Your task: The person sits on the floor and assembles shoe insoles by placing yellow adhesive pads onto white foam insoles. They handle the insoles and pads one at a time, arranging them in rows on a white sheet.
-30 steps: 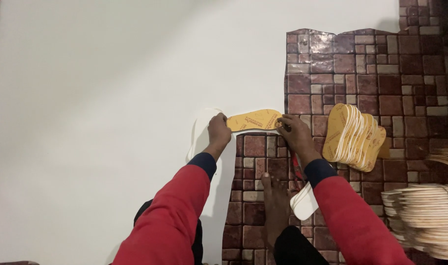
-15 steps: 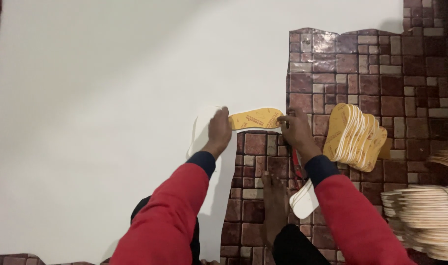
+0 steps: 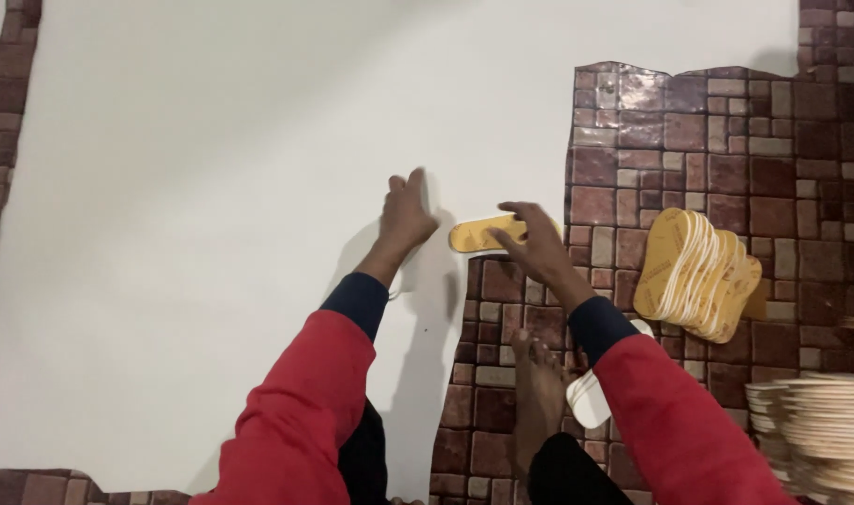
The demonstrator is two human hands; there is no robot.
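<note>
White sheet: large pale sheet [image 3: 212, 187] spread over the floor, bare left of and beyond the left hand [image 3: 406, 217]; open passage there.
Between hands: narrow gap, partly filled by the yellow foam insole [image 3: 483, 234] under the right hand [image 3: 532, 245].
Right side: leaning stack of yellow-faced insoles [image 3: 698, 276] near the right forearm, blocking a sideways sweep.
Lower right: fanned pile of pale insoles [image 3: 825, 435] crowding the corner.
Near body: bare foot [image 3: 539, 397] on the brick-patterned floor covering [image 3: 689, 140], with a white insole [image 3: 591, 397] just beside it; tight room.
Far right: patterned covering beyond the stack, open.
</note>
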